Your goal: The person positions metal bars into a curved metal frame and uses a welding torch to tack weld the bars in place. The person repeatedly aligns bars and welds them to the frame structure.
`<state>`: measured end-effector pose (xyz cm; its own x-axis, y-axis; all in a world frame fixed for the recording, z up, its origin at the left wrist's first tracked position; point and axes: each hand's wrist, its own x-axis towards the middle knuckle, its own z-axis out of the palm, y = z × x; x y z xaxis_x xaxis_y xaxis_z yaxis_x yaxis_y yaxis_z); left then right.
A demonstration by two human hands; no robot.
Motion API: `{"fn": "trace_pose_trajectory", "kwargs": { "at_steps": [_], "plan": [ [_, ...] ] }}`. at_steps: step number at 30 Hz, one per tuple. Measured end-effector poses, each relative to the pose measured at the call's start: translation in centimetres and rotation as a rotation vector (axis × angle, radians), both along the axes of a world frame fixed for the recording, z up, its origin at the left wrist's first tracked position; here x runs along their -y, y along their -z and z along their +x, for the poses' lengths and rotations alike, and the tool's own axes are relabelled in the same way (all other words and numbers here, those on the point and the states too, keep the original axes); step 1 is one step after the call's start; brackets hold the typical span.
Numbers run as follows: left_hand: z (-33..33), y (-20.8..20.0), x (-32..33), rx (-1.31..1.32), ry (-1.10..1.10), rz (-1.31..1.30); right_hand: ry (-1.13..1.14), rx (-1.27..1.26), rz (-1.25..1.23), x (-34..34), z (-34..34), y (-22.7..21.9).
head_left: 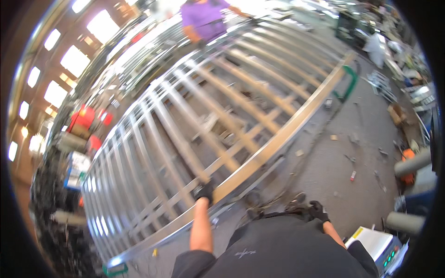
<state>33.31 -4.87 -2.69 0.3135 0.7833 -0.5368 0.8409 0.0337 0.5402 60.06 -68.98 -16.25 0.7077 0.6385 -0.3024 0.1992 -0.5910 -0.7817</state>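
Framework of silvery metal, long with parallel slats (pixel 277 140), spans the centre of the head view from lower left to upper right. In the lower centre, the left hand in a black glove (pixel 203 192) is closed over its near rail, the separate fingers blurred. Right of the lower centre, the right hand in a black glove (pixel 318 211) is well apart from the rail, its fingers loosely parted. A co-worker in a purple top (pixel 202 21) stands by the far edge at the top. A green bent-tube bracket (pixel 354 81) meets the framework at upper right; a white box with green-lit buttons (pixel 373 243) sits at lower right beside the grey floor (pixel 324 153).
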Motion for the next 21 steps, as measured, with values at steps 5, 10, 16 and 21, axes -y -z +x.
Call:
{"fn": "trace_pose_trajectory", "kwargs": {
  "at_steps": [5,10,16,21],
  "plan": [
    [1.3,-1.2,1.0,-0.313,0.029,0.635,0.377,-0.383,-0.103,6.7,5.3,-1.2],
    [11.5,4.1,13.9,-0.36,-0.078,0.897,0.928,-0.959,-0.092,35.2,10.7,7.7],
    [15.1,4.2,16.3,-0.317,-0.895,1.393,1.21,-1.108,-0.167,43.0,14.0,6.1],
    [24.4,6.7,16.1,0.119,-1.54,0.707,1.372,-0.939,-0.231,45.8,17.6,5.7]
  ]
}}
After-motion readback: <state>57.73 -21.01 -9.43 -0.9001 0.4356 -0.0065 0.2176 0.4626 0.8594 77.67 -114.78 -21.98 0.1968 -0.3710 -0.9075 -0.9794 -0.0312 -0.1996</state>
